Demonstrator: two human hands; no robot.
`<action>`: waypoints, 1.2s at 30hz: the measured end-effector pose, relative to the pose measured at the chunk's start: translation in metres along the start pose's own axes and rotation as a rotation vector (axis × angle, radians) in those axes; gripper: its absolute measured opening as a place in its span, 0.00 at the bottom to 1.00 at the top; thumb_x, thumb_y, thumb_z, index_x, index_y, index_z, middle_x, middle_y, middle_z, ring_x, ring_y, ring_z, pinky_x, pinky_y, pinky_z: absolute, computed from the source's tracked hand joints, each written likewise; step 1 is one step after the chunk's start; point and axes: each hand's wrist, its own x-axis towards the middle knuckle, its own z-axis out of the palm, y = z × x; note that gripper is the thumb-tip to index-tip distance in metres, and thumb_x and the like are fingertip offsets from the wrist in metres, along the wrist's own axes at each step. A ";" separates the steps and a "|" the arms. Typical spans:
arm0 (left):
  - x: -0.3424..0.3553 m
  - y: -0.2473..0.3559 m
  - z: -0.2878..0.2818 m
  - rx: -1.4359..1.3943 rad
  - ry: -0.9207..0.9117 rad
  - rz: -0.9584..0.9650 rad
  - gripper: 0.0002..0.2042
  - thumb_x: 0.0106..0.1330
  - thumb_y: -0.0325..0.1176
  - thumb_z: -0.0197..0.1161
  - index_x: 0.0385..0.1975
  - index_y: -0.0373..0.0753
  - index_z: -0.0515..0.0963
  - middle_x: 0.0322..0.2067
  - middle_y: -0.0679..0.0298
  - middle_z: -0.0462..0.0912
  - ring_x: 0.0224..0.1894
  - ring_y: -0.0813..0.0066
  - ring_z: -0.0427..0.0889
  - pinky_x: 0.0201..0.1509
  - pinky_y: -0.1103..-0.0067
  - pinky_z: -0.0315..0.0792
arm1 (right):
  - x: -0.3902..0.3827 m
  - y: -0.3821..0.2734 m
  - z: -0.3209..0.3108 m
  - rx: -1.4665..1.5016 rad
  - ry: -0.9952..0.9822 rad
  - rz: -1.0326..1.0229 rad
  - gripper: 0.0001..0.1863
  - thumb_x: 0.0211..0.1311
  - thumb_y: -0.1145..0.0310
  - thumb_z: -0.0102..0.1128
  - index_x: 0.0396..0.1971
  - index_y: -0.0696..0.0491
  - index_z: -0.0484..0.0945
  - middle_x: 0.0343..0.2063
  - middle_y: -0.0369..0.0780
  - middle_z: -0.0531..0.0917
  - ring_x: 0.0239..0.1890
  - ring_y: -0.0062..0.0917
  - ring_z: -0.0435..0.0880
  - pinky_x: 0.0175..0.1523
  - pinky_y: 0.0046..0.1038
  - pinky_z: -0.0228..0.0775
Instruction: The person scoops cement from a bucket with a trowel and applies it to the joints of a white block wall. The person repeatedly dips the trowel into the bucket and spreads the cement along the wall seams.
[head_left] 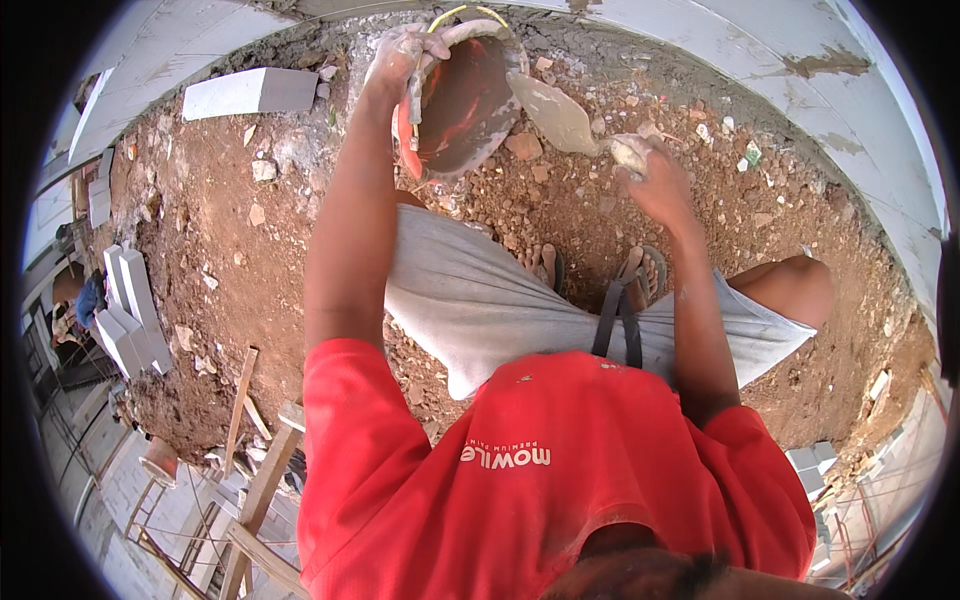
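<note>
Clock directions taken from the middle of the head view. Orange, round-mouthed bucket crusted with pale mortar point(407, 140) at 12, mouth toward the viewer, on or just above reddish-brown, stony soil point(260, 240); cannot tell which. Inside: smooth grey wet mortar point(460, 95).

Left hand point(405, 55), between 11 and 12: mortar-smeared, fingers closed over the bucket's rim; thumb hard to make out.

Right hand point(655, 180) at 2: fist wrapped round the handle end of a mortar-coated, leaf-shaped trowel point(555, 112). Blade runs toward 12, tip at the bucket's right rim; contact there cannot be told.

Around: long white rectangular block point(250, 93) between 10 and 11; stacked pale blocks point(130, 310) at 9; rough brown timber pieces point(260, 500) between 7 and 8.
</note>
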 end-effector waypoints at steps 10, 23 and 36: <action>0.024 -0.055 0.039 0.088 -0.161 0.160 0.31 0.68 0.63 0.57 0.24 0.37 0.87 0.26 0.58 0.87 0.32 0.70 0.86 0.43 0.73 0.80 | 0.060 -0.016 0.016 -0.100 -0.314 0.179 0.29 0.59 0.61 0.65 0.62 0.49 0.78 0.53 0.50 0.84 0.52 0.47 0.86 0.56 0.45 0.78; 0.021 -0.092 -0.024 -0.338 -0.250 0.161 0.25 0.69 0.57 0.64 0.28 0.36 0.84 0.24 0.61 0.82 0.26 0.72 0.80 0.31 0.77 0.73 | 0.030 0.000 0.064 0.378 -0.600 0.067 0.34 0.55 0.59 0.71 0.63 0.54 0.78 0.41 0.49 0.87 0.42 0.35 0.87 0.49 0.37 0.79; 0.015 -0.102 -0.057 -0.284 -0.037 -0.046 0.22 0.73 0.52 0.61 0.31 0.35 0.83 0.21 0.62 0.79 0.19 0.73 0.74 0.23 0.78 0.68 | 0.038 -0.055 0.081 0.562 -0.514 0.198 0.27 0.65 0.53 0.67 0.59 0.54 0.81 0.38 0.41 0.87 0.33 0.27 0.85 0.43 0.36 0.78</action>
